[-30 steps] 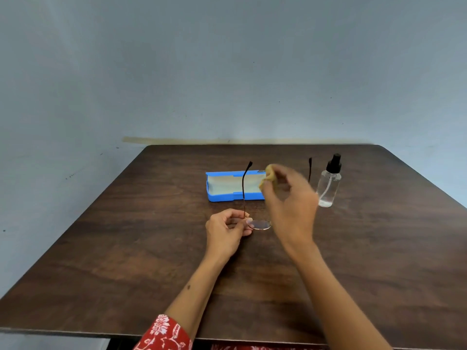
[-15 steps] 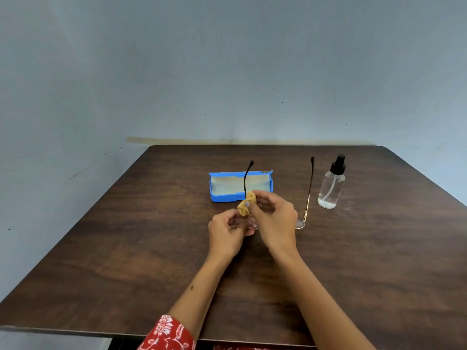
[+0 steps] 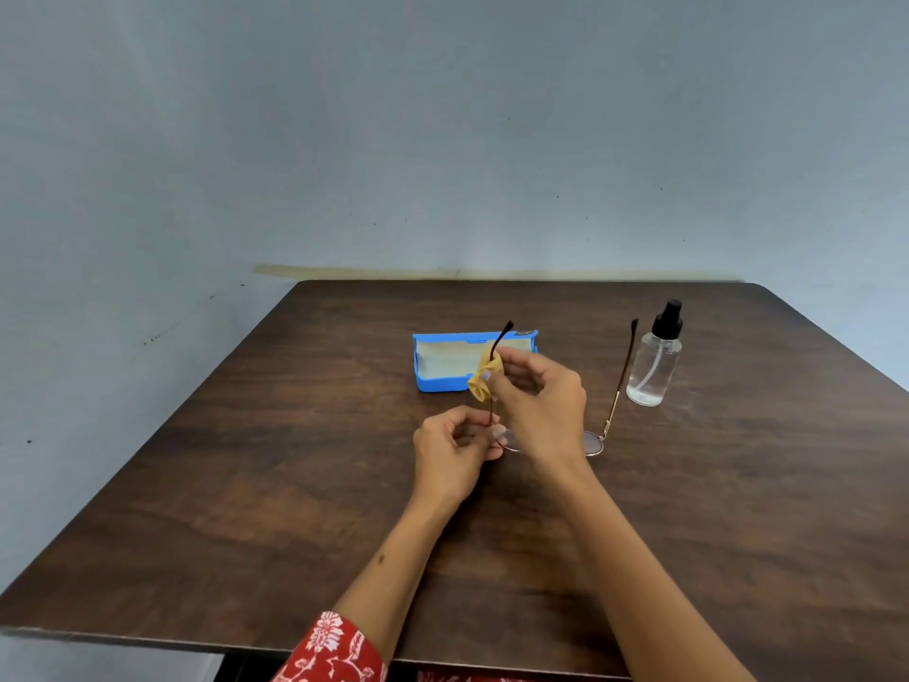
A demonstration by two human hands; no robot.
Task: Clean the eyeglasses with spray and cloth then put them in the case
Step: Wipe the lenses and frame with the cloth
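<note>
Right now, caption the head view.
Right hand rubs yellow cloth along eyeglasses temple; left hand steadies frame.

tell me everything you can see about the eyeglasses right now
The eyeglasses have round clear lenses in a thin gold-looking frame, with dark temple arms unfolded and pointing up and away. The left hand pinches the frame near one lens. The right hand wraps a yellow cloth around that side's arm. The other arm is untouched. Whether the lenses touch the table is unclear.

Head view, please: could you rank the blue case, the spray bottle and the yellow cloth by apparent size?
1. blue case
2. spray bottle, clearly smaller than the case
3. yellow cloth, bunched in the right hand, so partly hidden
</note>
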